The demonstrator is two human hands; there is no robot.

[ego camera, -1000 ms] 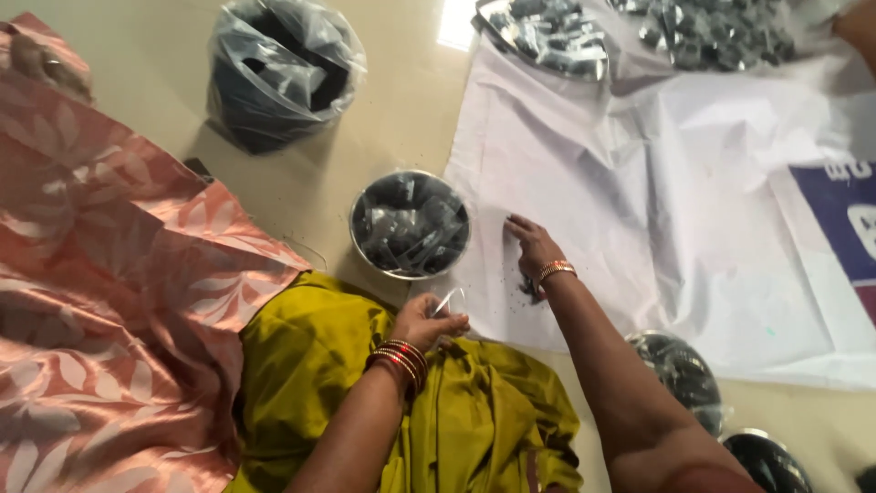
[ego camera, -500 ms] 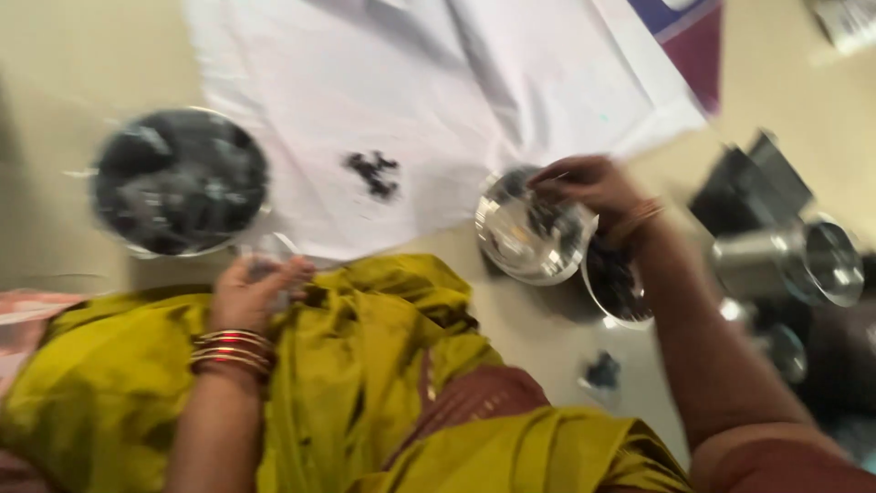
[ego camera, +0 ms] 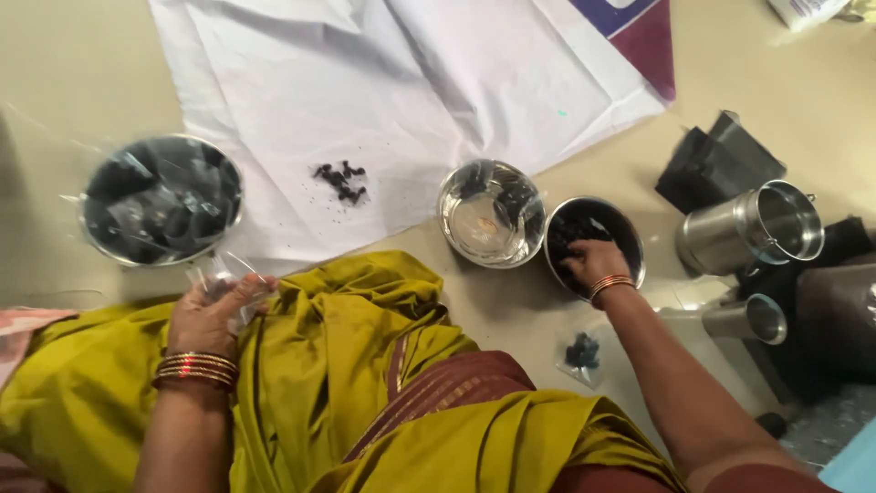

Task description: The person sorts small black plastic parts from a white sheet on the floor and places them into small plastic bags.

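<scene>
Pinching clear packet (ego camera: 222,278) – left hand (ego camera: 208,315); right hand (ego camera: 591,265) fingers curled in dark-filled steel bowl (ego camera: 630,239).

The right hand (ego camera: 591,265) dips into the steel bowl (ego camera: 625,239) at centre right, so its fingers (ego camera: 573,260) and whatever they grasp are lost among the dark pieces. The left hand (ego camera: 212,315) pinches a clear plastic pouch (ego camera: 214,274), too see-through to read its contents. A packet (ego camera: 808,9) is cut off at the upper right edge. The dark bundles (ego camera: 716,164) (right side) stay unclear, as does the blurred lower right corner.
</scene>
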